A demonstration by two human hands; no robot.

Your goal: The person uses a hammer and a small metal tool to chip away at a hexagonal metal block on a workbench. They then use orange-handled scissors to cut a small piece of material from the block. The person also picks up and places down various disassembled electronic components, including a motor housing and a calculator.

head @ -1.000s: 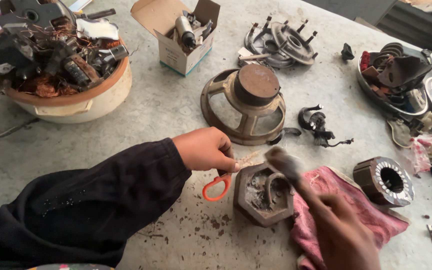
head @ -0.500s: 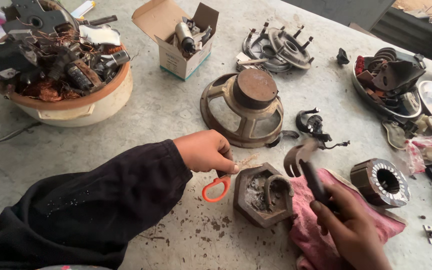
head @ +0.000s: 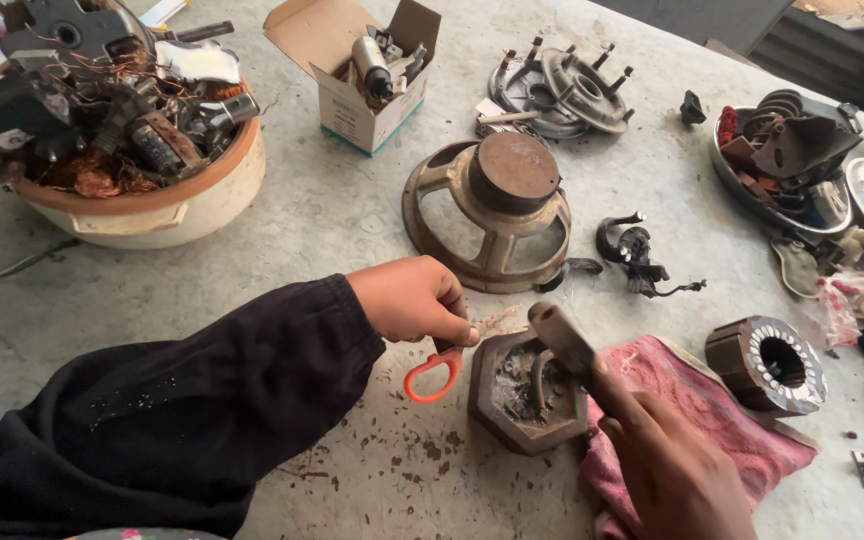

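A: Log, big to small. Table (head: 282, 230): grey, stained, fills frame. Upper left: cream bowl (head: 152, 205) heaped w/ copper windings and motor scrap. Centre: rusty speaker frame (head: 487, 215), magnet side up. Upper right: dark metal pan (head: 772, 190) of parts.

B: Work area?

A: Lower centre. Hexagonal metal housing (head: 527, 395), open face up, grime inside, beside a pink rag (head: 712, 420) to its right. Ring-shaped stator (head: 767, 362) right of the rag.

B: Hands?

A: Left hand (head: 412, 298), black sleeve, closed around scissors (head: 434, 372). Only the orange handle loop shows below the fist; blades hidden, can't tell if they reach the housing. Right hand (head: 667, 465), lower right, wrapped round a hammer (head: 564, 338); handle runs up-left from the fist, head hangs over the housing's upper right rim. Touching or not: can't tell.

B: Key relation?

A: Housing lies betw. the hands. Right of the left fist, up-left of the right fist. Hammer's long axis points diagonally at it. Left hand nearer its left rim, hammer head nearer than either hand.

B: Packaging?

A: One cardboard box (head: 357, 70), top centre, flaps open, white side w/ teal strip along the bottom, small parts inside. No signs seen.
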